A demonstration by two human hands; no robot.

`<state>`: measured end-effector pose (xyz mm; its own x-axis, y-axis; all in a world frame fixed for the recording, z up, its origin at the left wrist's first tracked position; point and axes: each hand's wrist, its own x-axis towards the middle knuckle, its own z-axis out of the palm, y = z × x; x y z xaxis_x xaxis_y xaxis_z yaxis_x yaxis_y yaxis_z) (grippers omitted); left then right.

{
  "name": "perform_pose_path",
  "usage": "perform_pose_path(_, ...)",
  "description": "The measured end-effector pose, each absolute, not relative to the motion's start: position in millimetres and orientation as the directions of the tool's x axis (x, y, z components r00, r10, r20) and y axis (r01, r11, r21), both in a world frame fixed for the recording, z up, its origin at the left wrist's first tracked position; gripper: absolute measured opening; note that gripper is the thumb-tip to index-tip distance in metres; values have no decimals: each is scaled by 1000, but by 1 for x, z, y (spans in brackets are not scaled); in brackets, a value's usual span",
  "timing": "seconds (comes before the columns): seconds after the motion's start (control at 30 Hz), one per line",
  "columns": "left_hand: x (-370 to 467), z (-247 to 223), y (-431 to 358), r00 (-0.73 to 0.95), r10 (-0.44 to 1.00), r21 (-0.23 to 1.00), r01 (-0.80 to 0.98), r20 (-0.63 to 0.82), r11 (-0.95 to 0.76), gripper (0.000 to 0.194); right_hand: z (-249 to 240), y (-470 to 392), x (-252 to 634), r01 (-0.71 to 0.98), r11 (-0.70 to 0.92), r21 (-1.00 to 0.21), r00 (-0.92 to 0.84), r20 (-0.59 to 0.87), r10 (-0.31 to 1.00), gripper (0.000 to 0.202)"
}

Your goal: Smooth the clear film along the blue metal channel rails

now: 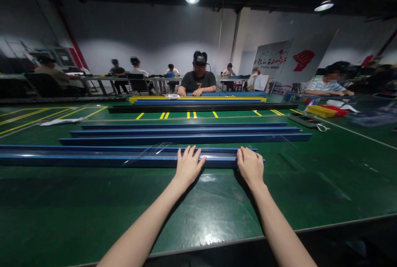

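Observation:
A long blue channel-shaped profile (pixel 102 161) lies crosswise on the green table in front of me, running off the left edge of the view. My left hand (pixel 188 163) rests on it with spread fingers, palm down. Near the profile's right end, my right hand (pixel 252 164) has its fingers bent together over the rails; its thumb side is partly hidden. A clear glossy strip (pixel 149 153) shows along the profile, with part of it sticking up at a slant left of my left hand. Whether the strip passes under my fingers I cannot tell.
Several more blue profiles (pixel 186 138) lie parallel beyond, then a black profile (pixel 201 109) and yellow ones (pixel 198 99). A co-worker (pixel 198 79) sits across the table. At right are a phone-like device (pixel 305 120), a yellow tray (pixel 321 111) and a red tray (pixel 338 110).

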<state>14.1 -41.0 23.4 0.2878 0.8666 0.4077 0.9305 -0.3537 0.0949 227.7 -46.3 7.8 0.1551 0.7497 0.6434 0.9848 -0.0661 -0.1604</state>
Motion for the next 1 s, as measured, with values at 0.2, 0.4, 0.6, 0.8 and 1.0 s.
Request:
perform_pose_path(0.2, 15, 19, -41, 325, 850, 80, 917, 414, -390, 41, 5, -47, 220, 987, 138, -82, -48, 671, 740, 33)
perform_pose_path(0.4, 15, 18, -39, 385, 827, 83, 887, 410, -453, 41, 7, -48, 218, 985, 127, -116, -26, 631, 775, 32)
perform_pose_path(0.6, 14, 19, -40, 398, 818, 95, 876, 415, -474, 40, 8, -48, 223, 988, 26, -153, 76, 623, 779, 34)
perform_pose_path(0.8, 14, 19, -40, 393, 819, 93, 878, 418, -469, 39, 7, -47, 230, 989, -30, -148, 115, 614, 781, 35)
perform_pose_path(1.0, 13, 23, -40, 379, 830, 92, 888, 409, -450, 37, 6, -47, 232, 992, -8, -128, 90, 648, 757, 34)
